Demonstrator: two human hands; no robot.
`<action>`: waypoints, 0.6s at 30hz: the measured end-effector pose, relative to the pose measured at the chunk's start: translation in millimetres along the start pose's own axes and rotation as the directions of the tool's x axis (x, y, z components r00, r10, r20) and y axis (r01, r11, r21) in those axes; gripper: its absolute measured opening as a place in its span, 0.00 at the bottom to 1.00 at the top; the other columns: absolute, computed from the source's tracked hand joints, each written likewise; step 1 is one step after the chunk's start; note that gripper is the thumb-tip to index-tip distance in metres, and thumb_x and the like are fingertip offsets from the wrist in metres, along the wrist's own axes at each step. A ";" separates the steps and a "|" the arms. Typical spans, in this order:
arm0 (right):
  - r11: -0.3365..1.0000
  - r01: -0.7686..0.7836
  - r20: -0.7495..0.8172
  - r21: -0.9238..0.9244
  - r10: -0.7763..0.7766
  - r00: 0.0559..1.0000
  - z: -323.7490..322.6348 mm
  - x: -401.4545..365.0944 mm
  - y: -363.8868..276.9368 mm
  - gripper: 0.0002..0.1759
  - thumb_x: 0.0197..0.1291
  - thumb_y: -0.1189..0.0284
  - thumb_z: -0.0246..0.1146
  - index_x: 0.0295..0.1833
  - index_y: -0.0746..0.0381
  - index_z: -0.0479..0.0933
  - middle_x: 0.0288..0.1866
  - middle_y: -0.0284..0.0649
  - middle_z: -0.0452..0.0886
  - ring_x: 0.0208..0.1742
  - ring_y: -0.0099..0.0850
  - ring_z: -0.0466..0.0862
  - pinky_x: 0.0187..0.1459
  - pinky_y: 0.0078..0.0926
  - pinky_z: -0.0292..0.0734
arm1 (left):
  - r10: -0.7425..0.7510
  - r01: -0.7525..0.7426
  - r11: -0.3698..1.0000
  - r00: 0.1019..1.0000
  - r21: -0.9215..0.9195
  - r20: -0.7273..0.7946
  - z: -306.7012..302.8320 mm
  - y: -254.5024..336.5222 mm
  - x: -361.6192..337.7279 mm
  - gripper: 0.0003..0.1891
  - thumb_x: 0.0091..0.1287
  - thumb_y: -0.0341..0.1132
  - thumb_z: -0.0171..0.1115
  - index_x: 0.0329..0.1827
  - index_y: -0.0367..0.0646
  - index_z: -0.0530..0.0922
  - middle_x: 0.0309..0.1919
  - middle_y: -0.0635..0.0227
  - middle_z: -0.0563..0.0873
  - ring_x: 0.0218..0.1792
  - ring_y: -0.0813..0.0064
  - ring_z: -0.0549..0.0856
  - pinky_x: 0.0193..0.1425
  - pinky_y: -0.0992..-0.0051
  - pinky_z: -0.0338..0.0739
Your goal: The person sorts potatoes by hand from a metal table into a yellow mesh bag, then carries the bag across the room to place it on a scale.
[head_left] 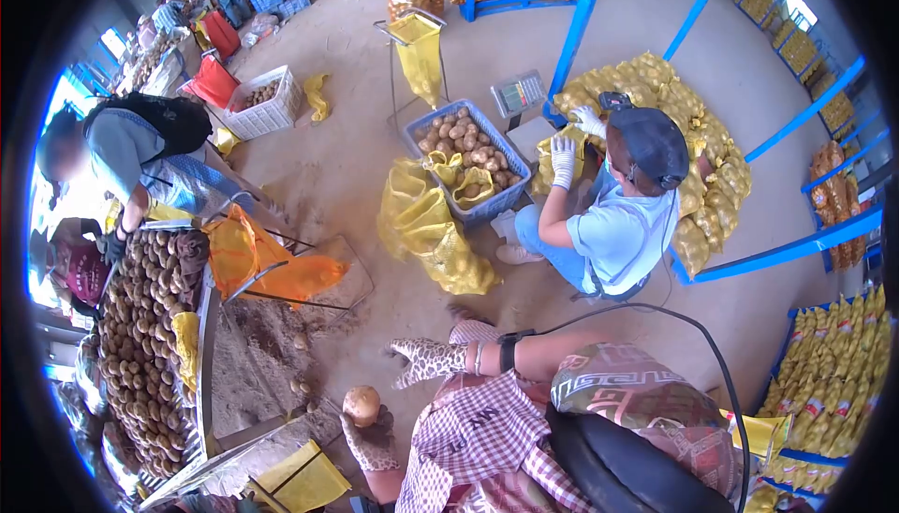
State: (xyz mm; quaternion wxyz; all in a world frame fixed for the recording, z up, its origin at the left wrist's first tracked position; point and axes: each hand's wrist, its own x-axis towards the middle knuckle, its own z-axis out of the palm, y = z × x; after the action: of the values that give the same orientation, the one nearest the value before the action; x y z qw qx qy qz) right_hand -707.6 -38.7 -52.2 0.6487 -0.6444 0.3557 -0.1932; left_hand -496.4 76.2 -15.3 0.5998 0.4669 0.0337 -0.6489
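My left hand [373,447], in a leopard-print glove with darkened fingers, holds a round tan potato [361,405] at the lower centre. My right hand [429,361], in a similar spotted glove with a dark band at the wrist, reaches out above it. Its fingers are apart with nothing in them. To the left, many potatoes [140,344] cover a sorting table [208,373]. A yellow mesh bag [304,477] hangs open near my left hand. An orange mesh bag [272,256] is spread on a metal stand beyond my hands.
A seated person [618,204] in white gloves handles a yellow bag beside a blue crate [520,190] of potatoes. Filled yellow sacks [712,176] are piled behind. Another person [140,157] leans over the table's far end. Loose soil [267,344] lies on the floor.
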 end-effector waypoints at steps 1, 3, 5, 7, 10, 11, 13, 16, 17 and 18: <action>0.999 -0.021 0.017 0.032 0.021 1.000 -0.8 4.1 -0.2 0.43 0.52 0.61 0.75 0.69 0.65 0.63 0.62 0.49 0.75 0.55 0.37 0.78 0.56 0.35 0.76 | -0.003 0.003 1.000 1.000 -0.006 -0.008 4.8 -0.4 4.2 0.29 0.63 0.57 0.64 0.56 0.42 0.74 0.43 0.58 0.83 0.35 0.66 0.80 0.36 0.70 0.75; 0.996 -0.042 0.055 0.077 0.038 0.998 0.4 16.9 4.8 0.43 0.52 0.61 0.75 0.69 0.65 0.64 0.62 0.48 0.74 0.54 0.36 0.78 0.57 0.35 0.75 | 0.015 -0.016 0.999 0.999 0.034 0.031 13.1 1.5 12.8 0.30 0.63 0.57 0.64 0.57 0.40 0.73 0.45 0.57 0.83 0.35 0.67 0.80 0.37 0.70 0.74; 0.998 -0.045 0.077 0.045 0.042 0.996 -2.3 31.2 0.2 0.43 0.52 0.61 0.75 0.70 0.65 0.63 0.62 0.48 0.74 0.54 0.36 0.78 0.57 0.35 0.75 | 0.001 -0.002 1.000 0.999 0.029 0.033 18.5 5.0 19.9 0.30 0.63 0.56 0.64 0.57 0.40 0.73 0.45 0.57 0.83 0.35 0.67 0.79 0.37 0.71 0.74; 0.997 -0.057 0.121 0.046 0.051 0.991 -9.4 45.8 -12.9 0.44 0.52 0.61 0.75 0.71 0.63 0.62 0.63 0.47 0.74 0.53 0.35 0.79 0.57 0.34 0.75 | -0.020 0.018 0.999 0.998 0.036 0.053 30.1 12.8 25.6 0.30 0.64 0.56 0.63 0.57 0.39 0.73 0.45 0.57 0.82 0.35 0.67 0.79 0.37 0.71 0.74; 0.987 0.036 0.137 0.154 -0.058 0.989 -24.8 69.7 -21.6 0.47 0.50 0.57 0.75 0.70 0.66 0.62 0.62 0.50 0.74 0.53 0.38 0.80 0.57 0.34 0.75 | -0.025 0.024 1.000 0.999 0.020 0.036 38.2 22.5 45.4 0.30 0.64 0.56 0.63 0.56 0.39 0.73 0.43 0.58 0.83 0.35 0.67 0.80 0.37 0.71 0.74; 0.979 0.055 0.152 0.197 -0.086 0.985 -30.9 75.1 -23.7 0.46 0.51 0.60 0.75 0.72 0.65 0.61 0.63 0.49 0.73 0.52 0.35 0.80 0.56 0.33 0.76 | -0.034 0.035 0.997 0.999 0.072 -0.005 34.5 26.0 54.7 0.30 0.64 0.57 0.63 0.56 0.39 0.74 0.44 0.58 0.83 0.35 0.67 0.80 0.37 0.70 0.74; 0.976 0.062 0.153 0.208 -0.095 0.984 -44.2 85.9 -28.4 0.46 0.52 0.63 0.74 0.73 0.63 0.60 0.63 0.48 0.73 0.52 0.33 0.79 0.55 0.31 0.77 | -0.015 0.016 0.994 1.000 0.105 -0.010 54.4 31.6 65.1 0.31 0.64 0.60 0.61 0.57 0.41 0.74 0.43 0.60 0.83 0.36 0.67 0.80 0.38 0.71 0.75; 0.975 0.062 0.166 0.212 -0.099 0.981 -60.3 100.4 -29.5 0.47 0.51 0.67 0.75 0.74 0.62 0.58 0.63 0.46 0.73 0.53 0.29 0.78 0.54 0.29 0.77 | 0.024 -0.025 0.981 1.000 0.194 0.007 74.7 38.0 78.5 0.33 0.65 0.62 0.59 0.59 0.43 0.73 0.44 0.63 0.83 0.37 0.69 0.81 0.39 0.72 0.76; 0.960 0.022 0.175 0.279 -0.073 0.982 -64.5 105.6 -27.0 0.48 0.51 0.68 0.75 0.74 0.62 0.57 0.62 0.46 0.74 0.55 0.29 0.78 0.55 0.28 0.77 | 0.055 -0.055 0.968 0.998 0.243 0.009 89.0 38.7 82.3 0.32 0.65 0.61 0.59 0.59 0.43 0.73 0.46 0.63 0.83 0.39 0.69 0.81 0.40 0.72 0.76; 0.939 -0.017 0.184 0.343 -0.049 0.982 -69.3 110.1 -26.8 0.49 0.50 0.69 0.76 0.75 0.63 0.57 0.62 0.45 0.74 0.56 0.29 0.77 0.55 0.28 0.77 | 0.085 -0.086 0.953 0.996 0.292 0.015 98.5 39.9 87.0 0.32 0.65 0.61 0.59 0.59 0.43 0.73 0.47 0.64 0.83 0.40 0.70 0.81 0.41 0.72 0.76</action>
State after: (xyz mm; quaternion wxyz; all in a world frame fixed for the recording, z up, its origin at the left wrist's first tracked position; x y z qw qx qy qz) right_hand -677.3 -167.8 -43.7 0.7804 -0.5397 0.2479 -0.1953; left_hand -506.3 -59.4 4.4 0.5518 0.5505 -0.0835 -0.6209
